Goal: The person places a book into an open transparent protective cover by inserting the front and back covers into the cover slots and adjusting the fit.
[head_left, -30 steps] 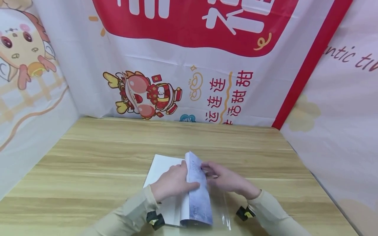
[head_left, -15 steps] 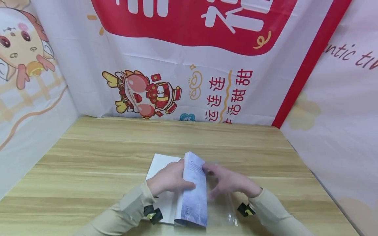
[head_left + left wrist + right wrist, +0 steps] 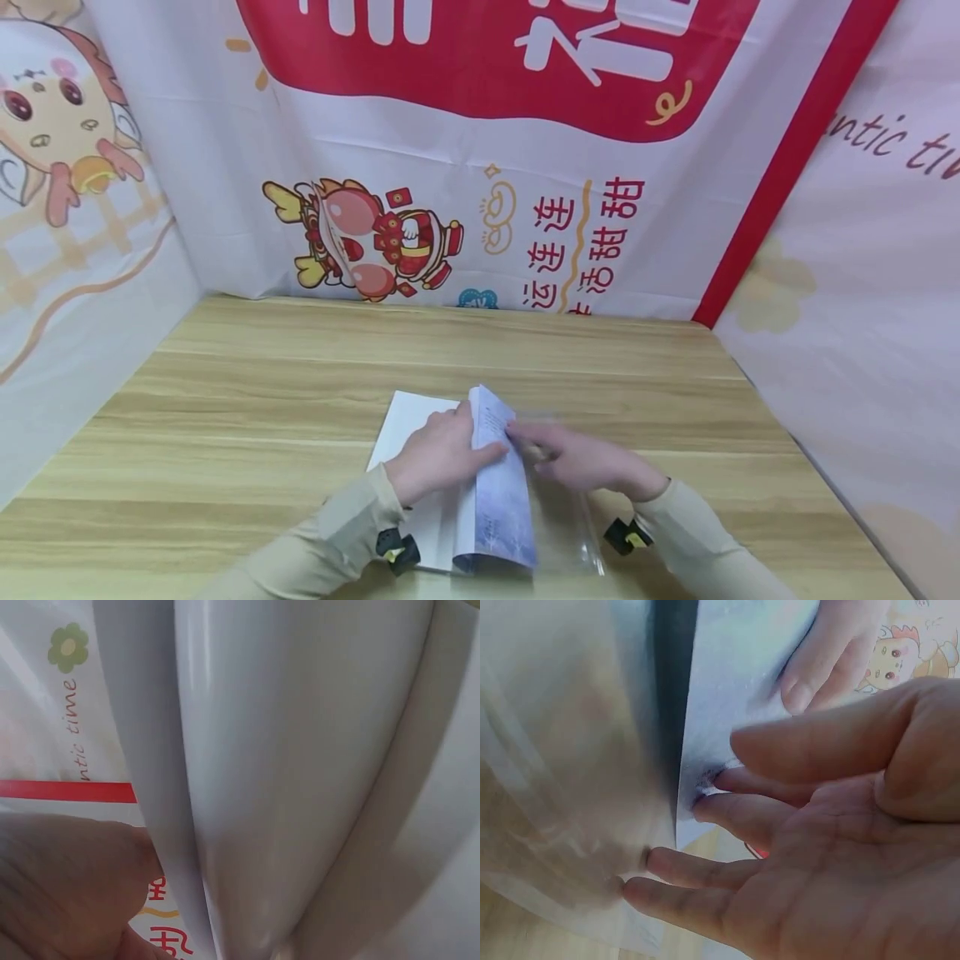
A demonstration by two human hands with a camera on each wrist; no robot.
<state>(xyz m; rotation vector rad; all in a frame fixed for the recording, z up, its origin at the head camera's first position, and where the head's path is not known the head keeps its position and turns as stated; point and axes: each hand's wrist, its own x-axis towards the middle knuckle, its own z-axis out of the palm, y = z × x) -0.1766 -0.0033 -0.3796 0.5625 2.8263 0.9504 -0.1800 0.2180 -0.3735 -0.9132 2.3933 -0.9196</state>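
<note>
A book (image 3: 408, 429) with white pages lies on the table, its lavender printed cover (image 3: 502, 500) standing up and bending over to the right. My left hand (image 3: 442, 450) grips this cover, thumb on the printed side and fingers on the white side. In the left wrist view the white inner side of the cover (image 3: 285, 750) curves past the thumb. My right hand (image 3: 588, 458) has its fingers extended; two fingertips touch the printed face in the right wrist view, where the left hand (image 3: 836, 656) also shows. Its other two fingertips touch a clear plastic sheet (image 3: 562, 810) beside the cover.
The wood-grain table (image 3: 262, 400) stretches away to the back. A printed cloth backdrop (image 3: 420, 142) hangs behind it, and more printed cloth hangs at the left and right sides. Each wrist wears a small black camera mount.
The cover has tilted left and then come partway back. The plastic's near corner has shifted right. My right hand's fingers have moved out and back, now touching the cover.
</note>
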